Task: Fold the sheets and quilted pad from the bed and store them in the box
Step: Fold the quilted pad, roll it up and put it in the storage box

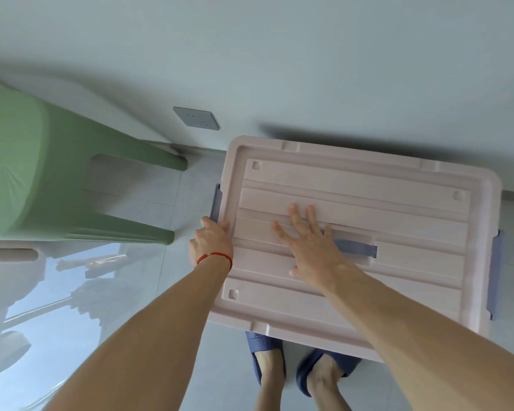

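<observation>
At far left a bed (pixel 27 161) dressed in a green fitted sheet (pixel 15 149) stands on the glossy floor (pixel 72 336); no quilted pad can be identified on it from this angle, and the bed is cut off by the frame edge. A grey wall socket (pixel 196 118) sits low on the wall between bed and box. The left hand (pixel 209 241), red cord bracelet (pixel 214 258) at the wrist, curls its fingers over the left edge of the pink lid (pixel 398 232), next to the blue side latch (pixel 215 203). The right hand (pixel 307 247) lies spread and flat on the lid's centre, partly covering the blue handle (pixel 356 247). The storage box (pixel 324 336) itself sits on the floor against the wall, directly ahead of the person's blue slippers (pixel 327 372). Judgement: the step in hand concerns the lid, either seating or releasing it; which cannot be determined. The next move calls for working the latches at both ends. The box interior and walls are hidden beneath the lid, so stored contents cannot be verified; the right latch (pixel 496 274) shows only edge-on.
</observation>
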Tool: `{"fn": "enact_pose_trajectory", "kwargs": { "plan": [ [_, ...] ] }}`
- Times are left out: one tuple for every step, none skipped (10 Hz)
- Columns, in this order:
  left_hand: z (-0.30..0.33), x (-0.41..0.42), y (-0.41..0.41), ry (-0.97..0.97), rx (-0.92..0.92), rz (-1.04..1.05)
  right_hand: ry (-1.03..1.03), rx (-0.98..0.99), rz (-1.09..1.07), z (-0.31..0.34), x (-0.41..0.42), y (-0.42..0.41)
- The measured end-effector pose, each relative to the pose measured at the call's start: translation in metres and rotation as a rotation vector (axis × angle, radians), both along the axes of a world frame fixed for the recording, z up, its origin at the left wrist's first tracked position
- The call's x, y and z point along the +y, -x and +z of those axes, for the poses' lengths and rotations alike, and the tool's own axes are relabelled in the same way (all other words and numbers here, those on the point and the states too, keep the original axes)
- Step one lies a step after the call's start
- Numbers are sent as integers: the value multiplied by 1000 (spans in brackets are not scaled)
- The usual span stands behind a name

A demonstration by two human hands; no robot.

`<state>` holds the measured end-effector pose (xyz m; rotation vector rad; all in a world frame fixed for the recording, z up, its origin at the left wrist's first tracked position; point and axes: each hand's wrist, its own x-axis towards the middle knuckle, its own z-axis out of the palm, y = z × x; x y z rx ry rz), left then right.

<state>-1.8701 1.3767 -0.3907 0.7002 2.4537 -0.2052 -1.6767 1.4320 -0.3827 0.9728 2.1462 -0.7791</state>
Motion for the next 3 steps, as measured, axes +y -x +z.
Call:
{"fn": "enact_pose_trajectory", "kwargs": {
  "plan": [
    [10, 1, 0, 59, -14, 25, 29, 11, 10, 4, 2, -4],
    [30, -10, 2, 25, -98, 67, 34, 58, -48, 21, 10, -6],
    [75, -55, -8, -180, -201, 73, -5, 191, -190, 60, 1, -23]
  ]
}}
